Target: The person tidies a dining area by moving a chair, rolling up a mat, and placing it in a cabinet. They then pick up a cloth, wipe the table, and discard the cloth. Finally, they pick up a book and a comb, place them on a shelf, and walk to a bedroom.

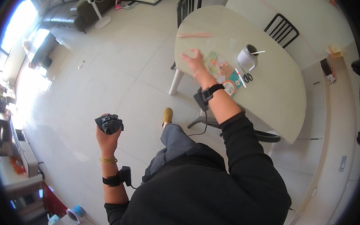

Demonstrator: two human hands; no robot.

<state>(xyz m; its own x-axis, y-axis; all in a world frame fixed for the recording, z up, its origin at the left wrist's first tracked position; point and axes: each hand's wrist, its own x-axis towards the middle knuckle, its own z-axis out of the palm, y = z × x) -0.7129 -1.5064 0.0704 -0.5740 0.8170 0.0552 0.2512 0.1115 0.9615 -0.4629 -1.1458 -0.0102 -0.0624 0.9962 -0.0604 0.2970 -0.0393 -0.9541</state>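
Note:
Crumpled in my left hand (pixel 106 140) is a black plastic bag (pixel 109 123), held over the floor. My right hand (pixel 195 62) holds nothing, its fingers spread above the near edge of the table (pixel 273 86). Beneath and beside that forearm lies a colourful printed booklet (pixel 219 69). A white marker pen (pixel 240 77) rests across the booklet's edge, with black-handled scissors (pixel 247 77) next to it. Farther right stands a white mug (pixel 246 57) with a white stick in it. Beyond my fingers a pink comb (pixel 194 34) lies near the table's rim.
Black slatted chairs (pixel 282 30) stand around the table; part of another shows beneath its near edge. A white pedestal fan (pixel 103 21) is by the dark sofa (pixel 62 19). Small litter (pixel 81 65) lies on the tiled floor. Low cabinets (pixel 308 121) line the right wall.

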